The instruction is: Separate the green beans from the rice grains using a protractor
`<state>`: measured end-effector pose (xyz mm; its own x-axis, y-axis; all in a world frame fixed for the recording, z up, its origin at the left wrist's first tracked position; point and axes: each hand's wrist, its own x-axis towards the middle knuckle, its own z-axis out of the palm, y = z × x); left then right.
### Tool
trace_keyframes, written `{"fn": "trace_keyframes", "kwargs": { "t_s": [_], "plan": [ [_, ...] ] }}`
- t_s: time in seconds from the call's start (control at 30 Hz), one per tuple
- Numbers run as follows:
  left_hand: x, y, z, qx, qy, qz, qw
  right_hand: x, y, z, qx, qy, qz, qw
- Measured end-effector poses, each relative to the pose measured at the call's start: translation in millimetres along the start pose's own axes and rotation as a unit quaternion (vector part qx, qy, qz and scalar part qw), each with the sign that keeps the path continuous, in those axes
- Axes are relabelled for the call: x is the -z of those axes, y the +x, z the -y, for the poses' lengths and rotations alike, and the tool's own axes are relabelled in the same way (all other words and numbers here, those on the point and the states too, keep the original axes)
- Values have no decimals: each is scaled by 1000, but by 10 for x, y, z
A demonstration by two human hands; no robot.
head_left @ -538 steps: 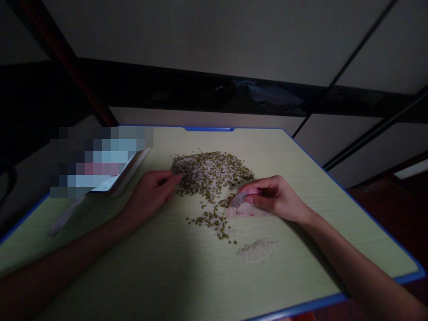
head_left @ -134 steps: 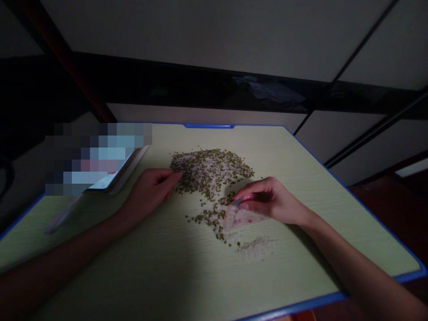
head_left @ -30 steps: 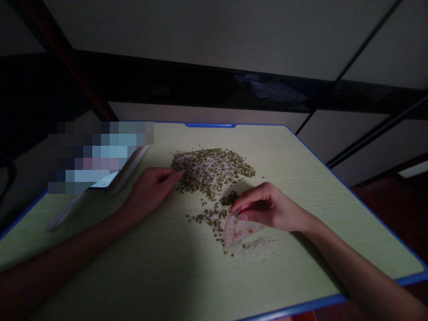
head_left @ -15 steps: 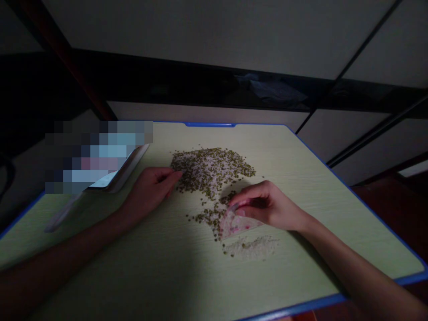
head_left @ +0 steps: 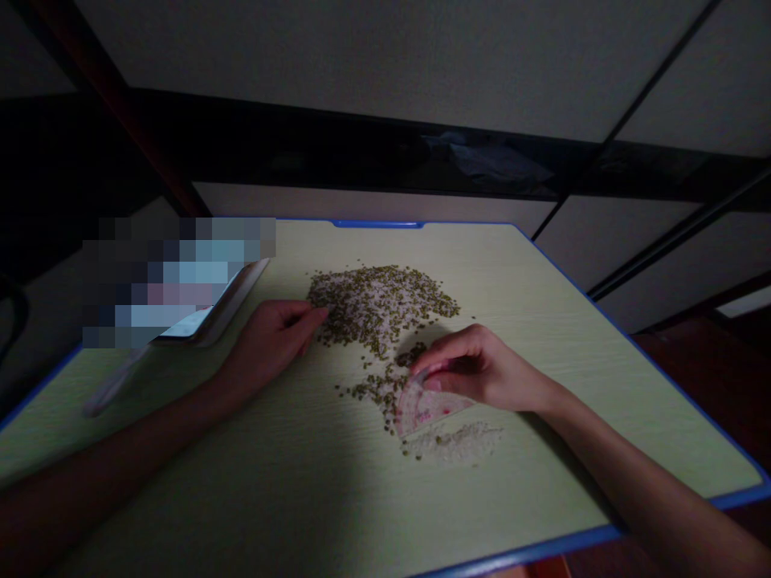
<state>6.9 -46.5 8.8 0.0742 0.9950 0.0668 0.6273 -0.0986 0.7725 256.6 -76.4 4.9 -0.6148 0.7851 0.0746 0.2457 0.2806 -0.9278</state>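
Observation:
My right hand (head_left: 475, 365) grips a clear half-round protractor (head_left: 422, 409) with pinkish markings, thumb and fingers closed on its upper edge. Its curved left side touches a small scatter of green beans (head_left: 377, 389), which look like mung beans. Behind lies a wide heap of the same beans mixed with pale grains (head_left: 385, 305) like rice. At the heap's left edge rests my left hand (head_left: 280, 329), its thumb and fingers pressed together; whatever is between them is too small or hidden. In front of the protractor lies a small patch of pale grains (head_left: 458, 444) with a few beans in it.
All of this is on a pale wood-look table (head_left: 289, 498) with a blue rim. A tablet-like device (head_left: 186, 323), partly pixelated, leans on a stand at the left. White cabinet panels (head_left: 373, 64) rise behind the table, with a crumpled bag (head_left: 499, 164) in a dark recess.
The protractor has tilted slightly, its lower left corner now a little nearer the front. My right hand has shifted barely; my left hand stays in place.

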Motion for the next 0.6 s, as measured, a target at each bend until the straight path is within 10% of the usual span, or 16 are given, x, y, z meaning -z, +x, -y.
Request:
{"fn": "trace_keyframes", "kwargs": {
  "t_s": [0.6],
  "plan": [
    [-3, 3, 8, 4, 3, 1, 1000, 22, -43, 14, 39, -10, 35, 999]
  ]
}}
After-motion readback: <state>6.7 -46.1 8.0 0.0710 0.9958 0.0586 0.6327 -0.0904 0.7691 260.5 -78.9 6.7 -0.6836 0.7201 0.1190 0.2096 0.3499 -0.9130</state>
